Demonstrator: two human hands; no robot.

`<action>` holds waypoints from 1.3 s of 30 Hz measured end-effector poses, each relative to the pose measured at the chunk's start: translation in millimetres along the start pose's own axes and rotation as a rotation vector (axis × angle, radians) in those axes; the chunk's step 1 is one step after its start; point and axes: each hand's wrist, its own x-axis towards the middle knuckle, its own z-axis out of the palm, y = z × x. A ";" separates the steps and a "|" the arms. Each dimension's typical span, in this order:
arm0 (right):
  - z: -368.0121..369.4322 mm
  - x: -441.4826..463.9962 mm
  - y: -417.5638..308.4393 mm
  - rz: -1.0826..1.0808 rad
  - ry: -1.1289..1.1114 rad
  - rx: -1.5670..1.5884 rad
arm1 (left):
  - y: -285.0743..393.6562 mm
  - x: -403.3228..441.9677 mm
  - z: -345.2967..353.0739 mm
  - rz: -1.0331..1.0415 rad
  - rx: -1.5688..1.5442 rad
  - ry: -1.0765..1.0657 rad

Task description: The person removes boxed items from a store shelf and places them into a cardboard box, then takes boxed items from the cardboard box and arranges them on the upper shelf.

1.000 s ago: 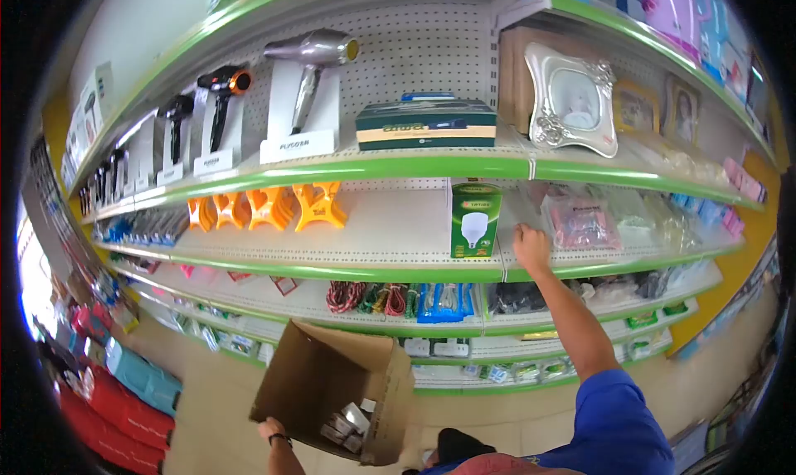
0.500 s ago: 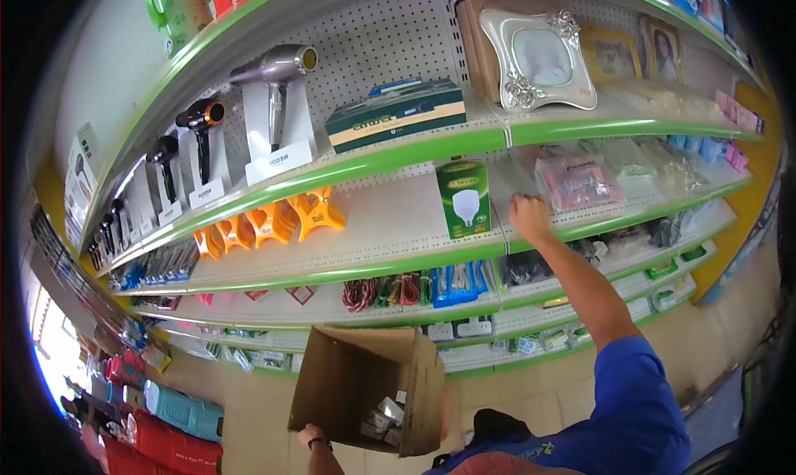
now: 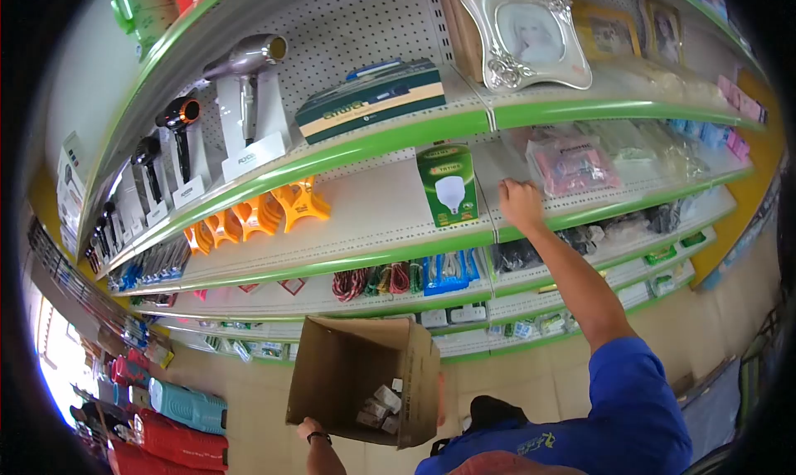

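Note:
My left hand (image 3: 309,429) grips the lower left edge of an open cardboard box (image 3: 421,384), in which several small white boxes (image 3: 381,402) lie. A green light-bulb box (image 3: 448,185) stands upright on the middle shelf. Just right of it, my right hand (image 3: 521,200) is over the same shelf, apart from the box, with its fingers curled together; whether they hold anything small is hidden. Pink packets in clear plastic (image 3: 574,164) lie to the right of that hand.
Hair dryers (image 3: 247,85), an Aiwa box (image 3: 371,102) and a silver picture frame (image 3: 524,37) stand on the shelf above. Orange clamps (image 3: 300,203) are at the left of the middle shelf. Red and teal suitcases (image 3: 188,405) stand at the lower left.
The view has tilted and shifted, so the shelves slant more. My right hand stays beside the bulb box, its fingers still curled. The cardboard box remains in my left hand.

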 end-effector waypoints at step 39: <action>-1.4 -0.8 -7.0 0.057 0.015 -0.101 | 1.3 -17.0 -23.3 -0.087 -0.305 0.029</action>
